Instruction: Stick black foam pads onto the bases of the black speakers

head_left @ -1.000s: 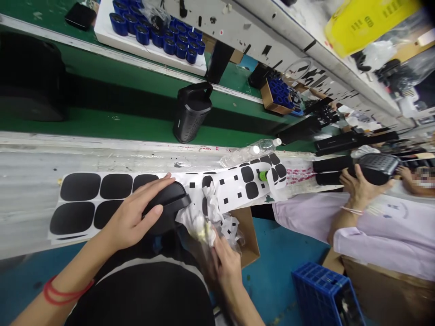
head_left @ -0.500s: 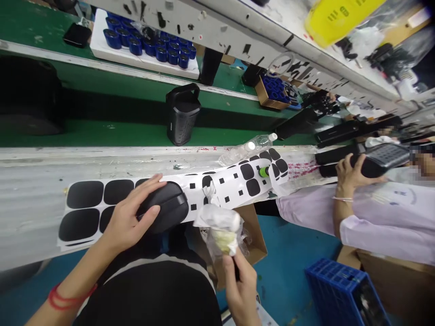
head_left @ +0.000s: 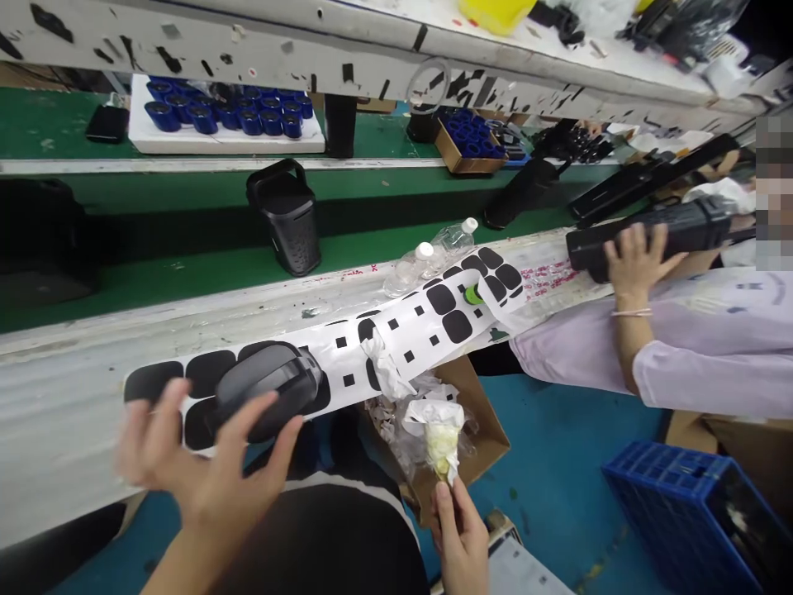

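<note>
A black portable speaker (head_left: 271, 387) lies on its side on a white sheet of black stickers (head_left: 347, 340) at the bench edge. My left hand (head_left: 214, 463) is just in front of it, fingers spread and partly blurred; whether the thumb touches the speaker I cannot tell. Low in the middle, my right hand (head_left: 458, 529) is closed on the lower end of a stick with a cloth-wrapped head (head_left: 443, 438), yellowish and white. That head is above a cardboard box (head_left: 486, 417) holding crumpled plastic and paper. A crumpled white cloth (head_left: 384, 368) rests on the sheet's near edge.
Another black speaker (head_left: 286, 216) stands on the green belt (head_left: 372, 207). Clear bottles (head_left: 455, 238) lie behind the sheets. At right, a co-worker's hand (head_left: 635, 256) is on a dark speaker (head_left: 669, 235). A blue crate (head_left: 675, 496) is on the floor.
My left hand has come off the speaker's top toward me and spread its fingers. My right hand has moved slightly right with the wrapped stick. The view has tilted.
</note>
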Tool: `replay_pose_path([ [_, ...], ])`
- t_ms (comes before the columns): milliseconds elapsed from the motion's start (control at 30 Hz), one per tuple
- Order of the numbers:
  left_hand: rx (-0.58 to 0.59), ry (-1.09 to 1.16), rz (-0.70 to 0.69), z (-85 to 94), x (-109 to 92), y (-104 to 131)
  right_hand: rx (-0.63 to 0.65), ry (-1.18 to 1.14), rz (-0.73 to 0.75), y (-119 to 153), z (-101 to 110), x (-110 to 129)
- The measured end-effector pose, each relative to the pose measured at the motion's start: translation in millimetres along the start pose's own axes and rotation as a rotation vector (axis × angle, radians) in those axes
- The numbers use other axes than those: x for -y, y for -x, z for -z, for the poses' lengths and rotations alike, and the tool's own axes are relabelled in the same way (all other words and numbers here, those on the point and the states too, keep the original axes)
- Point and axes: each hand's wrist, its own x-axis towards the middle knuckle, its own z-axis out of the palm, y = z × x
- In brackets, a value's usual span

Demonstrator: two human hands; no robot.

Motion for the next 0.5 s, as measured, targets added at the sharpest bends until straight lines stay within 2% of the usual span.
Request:
replay_pose_path([
  [100,0.169,-0.092,-0.062,-14.8,-3.2,14.4,-0.008,0.008,0.002,-5.0,9.0,-0.7],
  [200,0.231,-0.117,-0.104,-32.6,3.2,27.0,-0.005,0.032,0.021,-11.7,16.4,1.1],
  [300,0.180,-0.109,-0.117,-41.2,12.6,34.3,0.025,0.064,0.024,-19.6,23.9,2.2],
  [400,0.073,-0.003,-0.132,-36.3,19.1,34.3,0.068,0.089,0.046,-29.9,27.9,3.2],
  [433,0.010,0.071,-0.101,-32.3,21.4,32.4,0.085,0.104,0.071,-34.4,26.2,3.9],
  [500,-0.093,0.239,0.088,-23.7,28.0,26.6,0.159,0.123,0.156,-46.1,13.2,6.6],
])
